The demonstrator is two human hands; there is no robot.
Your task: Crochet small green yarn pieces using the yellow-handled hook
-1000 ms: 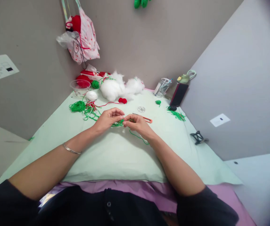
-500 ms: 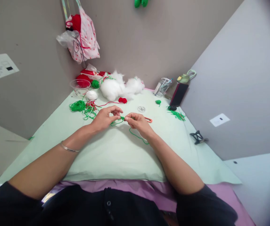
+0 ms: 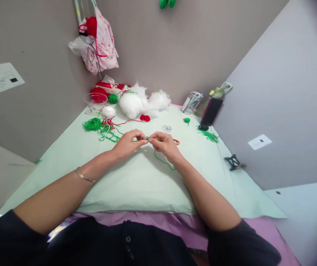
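My left hand [image 3: 130, 143] pinches a small green yarn piece [image 3: 147, 138] between thumb and forefinger. From the other side, my right hand [image 3: 164, 144] grips the same piece, its fingertips nearly touching the left ones. Most of the piece is hidden by the fingers. A green strand [image 3: 162, 161] hangs below my right hand and curves over the pale green cloth [image 3: 136, 184]. An orange item [image 3: 177, 142] pokes out behind the right hand. Just beyond the hands is a small clear round container [image 3: 167, 128].
Green yarn [image 3: 92, 124], a white ball [image 3: 109, 112] and a plastic tub [image 3: 95, 103] sit back left. White stuffing [image 3: 133, 104] and a small red piece [image 3: 145, 118] lie behind the hands. At right are a glass [image 3: 192, 103], a phone [image 3: 212, 112] and a black stand [image 3: 234, 162].
My left hand has moved slightly right, closer to my right hand, and its fingers have closed on the green piece. The loop of yarn below it no longer shows.
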